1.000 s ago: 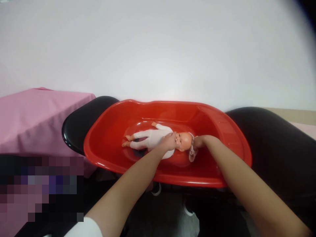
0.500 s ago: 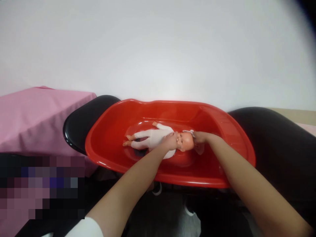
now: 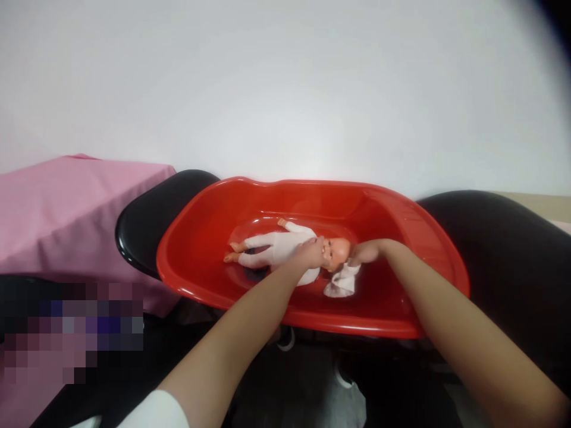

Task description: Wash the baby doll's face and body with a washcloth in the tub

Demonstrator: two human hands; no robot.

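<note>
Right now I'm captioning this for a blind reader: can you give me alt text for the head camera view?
A baby doll in a white suit lies on its back in a red plastic baby tub; the left hand rests at its neck and chest, while the right hand holds a white washcloth beside its head. A pink-covered table stands at left.

A single head-worn camera looks forward and down from above the person's own forearms, which enter from the bottom edge and stretch away from the lens. It faces a plain white wall that fills the upper half of the frame. A red tub sits at mid-distance across the centre, about an arm's reach from the lens. A pink cloth lies at the left edge. Straight lines bow toward the borders and the top right corner is dark, the mark of a wide lens. No second view.
</note>
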